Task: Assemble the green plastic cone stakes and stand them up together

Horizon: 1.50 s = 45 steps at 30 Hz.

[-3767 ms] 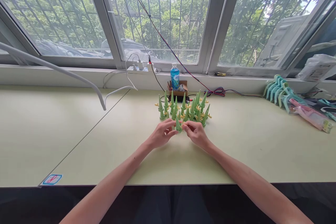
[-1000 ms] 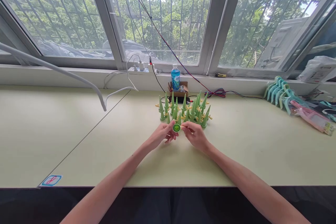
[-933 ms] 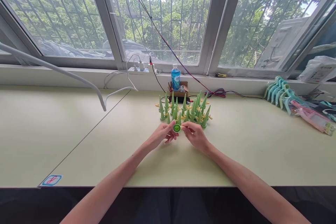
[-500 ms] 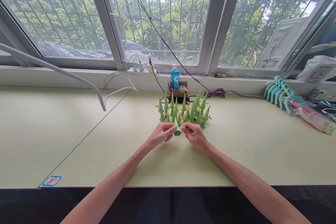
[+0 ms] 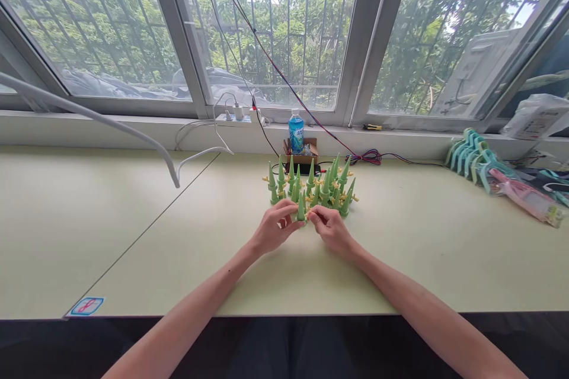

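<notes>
A green plant-watering spike (image 5: 301, 211) stands roughly upright between my hands, pointed end up. My left hand (image 5: 274, 227) is closed on it from the left, fingers at its far side and thumb near its base. From the right, the fingertips of my right hand (image 5: 331, 228) pinch a small yellow valve piece (image 5: 308, 211) at the spike's side. Much of that piece is hidden by the fingers. Just behind my hands, several more green spikes (image 5: 326, 188) with yellow valves stand upright in a cluster on the table.
Behind the cluster, a blue bottle (image 5: 296, 133) stands in a small cardboard box (image 5: 313, 147), with a black device (image 5: 306, 169) in front. A coiled cable (image 5: 371, 157) lies to the right. Hangers (image 5: 473, 157) sit far right. A white curved rod (image 5: 133, 130) reaches in from the left.
The spike in my hands has turned from tilted, its open base facing me, to upright with the base down. My left fingers have shifted around it. My right hand has barely moved.
</notes>
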Motion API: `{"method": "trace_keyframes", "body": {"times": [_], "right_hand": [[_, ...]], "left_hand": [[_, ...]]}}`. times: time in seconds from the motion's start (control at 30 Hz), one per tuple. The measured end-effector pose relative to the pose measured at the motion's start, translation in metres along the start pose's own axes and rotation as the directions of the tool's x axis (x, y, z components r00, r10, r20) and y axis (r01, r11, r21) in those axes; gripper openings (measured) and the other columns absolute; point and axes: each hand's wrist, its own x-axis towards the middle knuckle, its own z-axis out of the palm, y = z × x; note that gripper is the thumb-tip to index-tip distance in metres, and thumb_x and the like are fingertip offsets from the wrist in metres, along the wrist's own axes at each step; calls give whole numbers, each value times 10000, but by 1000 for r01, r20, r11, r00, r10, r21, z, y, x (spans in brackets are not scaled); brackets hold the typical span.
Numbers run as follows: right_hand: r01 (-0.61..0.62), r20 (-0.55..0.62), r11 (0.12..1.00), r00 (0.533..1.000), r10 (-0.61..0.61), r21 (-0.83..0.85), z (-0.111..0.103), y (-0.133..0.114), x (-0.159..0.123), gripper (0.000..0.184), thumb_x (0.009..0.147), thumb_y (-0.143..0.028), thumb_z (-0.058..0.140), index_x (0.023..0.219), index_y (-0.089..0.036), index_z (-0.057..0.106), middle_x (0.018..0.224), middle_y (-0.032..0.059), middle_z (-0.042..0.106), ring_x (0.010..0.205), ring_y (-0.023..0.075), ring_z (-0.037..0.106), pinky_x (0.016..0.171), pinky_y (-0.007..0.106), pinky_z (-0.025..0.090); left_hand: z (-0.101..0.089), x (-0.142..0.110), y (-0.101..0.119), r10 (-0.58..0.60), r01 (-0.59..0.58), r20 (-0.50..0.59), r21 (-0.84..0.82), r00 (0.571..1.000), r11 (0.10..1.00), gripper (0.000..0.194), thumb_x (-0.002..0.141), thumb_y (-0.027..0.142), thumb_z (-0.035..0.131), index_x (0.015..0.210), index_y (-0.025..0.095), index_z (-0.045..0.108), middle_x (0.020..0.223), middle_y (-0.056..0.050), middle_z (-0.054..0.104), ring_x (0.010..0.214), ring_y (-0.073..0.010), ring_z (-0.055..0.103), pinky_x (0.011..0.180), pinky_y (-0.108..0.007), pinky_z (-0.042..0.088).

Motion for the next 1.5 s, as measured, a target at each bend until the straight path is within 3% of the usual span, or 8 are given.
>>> {"method": "trace_keyframes", "body": {"times": [0.2,0.4,0.5,0.6,0.8,1.03,1.27,1.5], "right_hand": [[-36,-29,999,999,37,16,1,-3,0,373,935,-493,470,733,-181,505,539,-47,381,487,98,320,467,235,270],[-28,-118,999,993,31,28,1,-1,1,362,932,-503,476,779,-181,533,556,-45,372,481,100,334,452,237,272],[-9,-125,1000,992,10,8,1,-2,1,362,931,-506,477,790,-180,545,571,-42,371,486,100,327,452,239,271],[37,-87,999,995,-40,-33,0,-4,1,358,940,-487,471,804,-171,573,616,-23,424,523,103,338,481,240,291],[94,-35,994,995,-96,-55,0,-3,0,337,962,-435,456,846,-162,615,678,1,502,556,105,354,517,241,309],[62,-31,997,998,-63,-55,0,1,0,336,952,-439,466,808,-164,595,642,-16,466,543,102,354,509,236,306],[40,-17,998,999,-41,-51,0,1,-1,342,956,-429,442,723,-185,495,577,-35,406,510,103,350,499,240,297],[9,1,999,1000,-9,-47,2,0,-2,385,962,-468,412,702,-190,468,521,-47,378,474,98,310,467,236,270]], "left_hand": [[4,1,-2,24,-19,-63,84,998,996,224,857,367,634,999,193,644,999,-51,553,573,-43,504,468,-174,444],[2,5,7,-202,199,-145,-39,969,979,350,875,507,556,853,157,560,734,4,536,540,-69,491,457,-174,383],[2,6,7,-321,314,-41,-129,946,941,532,895,605,438,652,142,535,513,29,448,443,-70,419,437,-192,334],[3,6,5,-401,422,143,-176,905,889,678,889,676,348,573,123,581,464,4,468,389,-69,396,417,-211,308],[0,6,10,-473,524,250,-210,845,825,630,849,689,431,639,122,610,473,7,493,375,-71,394,399,-211,264],[-4,4,10,-428,485,273,-191,861,853,512,853,617,497,688,136,556,447,47,426,382,-62,352,423,-204,271],[-1,1,8,-247,260,116,-111,962,959,369,806,499,631,844,133,615,733,0,506,548,-66,388,492,-199,384],[4,-1,3,-146,146,-1,-33,989,989,326,811,456,649,966,169,655,825,-19,510,566,-71,425,494,-203,419]]}}
